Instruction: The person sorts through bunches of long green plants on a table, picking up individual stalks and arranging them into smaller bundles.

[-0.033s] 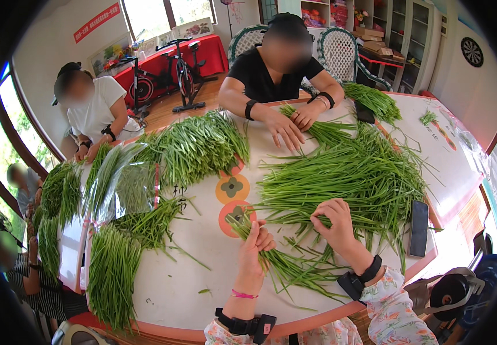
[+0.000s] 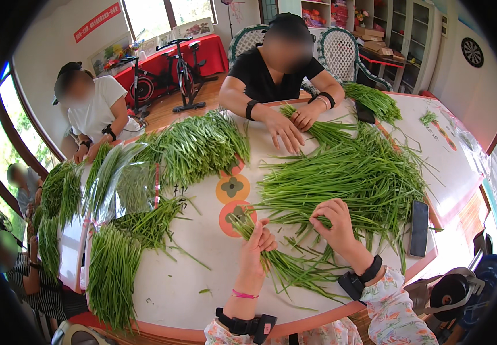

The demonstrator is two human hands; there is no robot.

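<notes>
My left hand (image 2: 258, 241) is closed around a small bunch of garlic chives (image 2: 286, 265), long flat green leaves. One end sticks out above the thumb; the rest trails to the right over the table. My right hand (image 2: 334, 223) is raised at the near edge of a big loose heap of garlic chives (image 2: 340, 178), thumb and fingertips pinched together. Whatever lies between those fingertips is too small to make out. Short loose pieces of leaf lie on the tabletop between my hands.
The white table (image 2: 179, 293) has a reddish rim. Neat chive piles (image 2: 113, 270) and a clear plastic sheet (image 2: 136, 190) lie left. A phone (image 2: 418, 229) rests at the right edge. Across from me, a person in black (image 2: 277, 80) handles chives; another in white (image 2: 93, 103) works far left.
</notes>
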